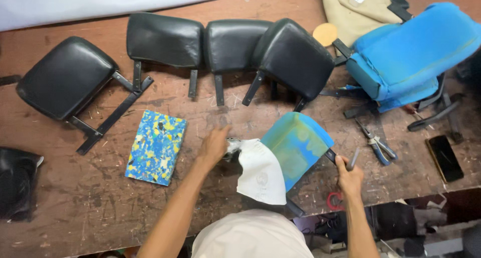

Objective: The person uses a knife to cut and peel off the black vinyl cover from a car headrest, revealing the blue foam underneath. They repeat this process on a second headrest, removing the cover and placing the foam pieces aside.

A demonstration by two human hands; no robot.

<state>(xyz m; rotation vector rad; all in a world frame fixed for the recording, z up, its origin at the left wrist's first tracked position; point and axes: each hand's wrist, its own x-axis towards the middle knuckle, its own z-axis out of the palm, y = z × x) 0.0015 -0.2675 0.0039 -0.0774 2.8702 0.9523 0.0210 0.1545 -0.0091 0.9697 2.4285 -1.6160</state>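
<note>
A small headrest with worn blue-green foam lies near the front of the brown wooden workbench, a white fabric cover hanging off its near side. My left hand grips the bunched upper edge of that white cover, just left of the foam. My right hand is closed around the headrest's black metal bracket and also holds a slim grey tool that sticks up past the fingers.
Several black leather headrests with metal brackets lie along the back of the bench. A blue-yellow speckled foam block sits to the left, blue seat cushions at back right. Blue-handled pliers and a dark phone lie right.
</note>
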